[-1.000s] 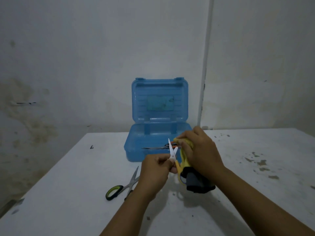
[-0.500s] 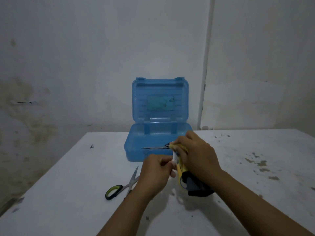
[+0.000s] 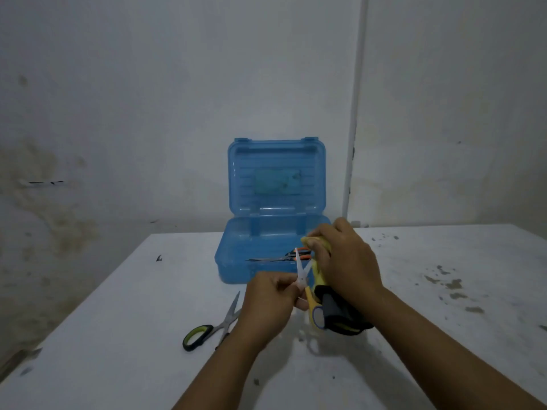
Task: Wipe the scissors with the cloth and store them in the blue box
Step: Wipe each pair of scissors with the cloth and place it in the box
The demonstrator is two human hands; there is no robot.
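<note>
1 head-worn wide-angle view, facing forward and down, close over the table [image 3: 118, 335], wall [image 3: 148, 84] beyond

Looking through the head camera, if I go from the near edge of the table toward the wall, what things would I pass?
Green-handled scissors lying on the table → the left hand and right hand, wiping yellow-handled scissors with a cloth → the open blue box, with orange-handled scissors inside.

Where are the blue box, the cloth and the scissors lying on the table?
Blue box [image 3: 276, 176]: head view, on its raised lid.
Cloth [image 3: 319, 275]: head view, on its yellow part.
Scissors [image 3: 197, 337]: head view, on the green-and-black handle.
</note>
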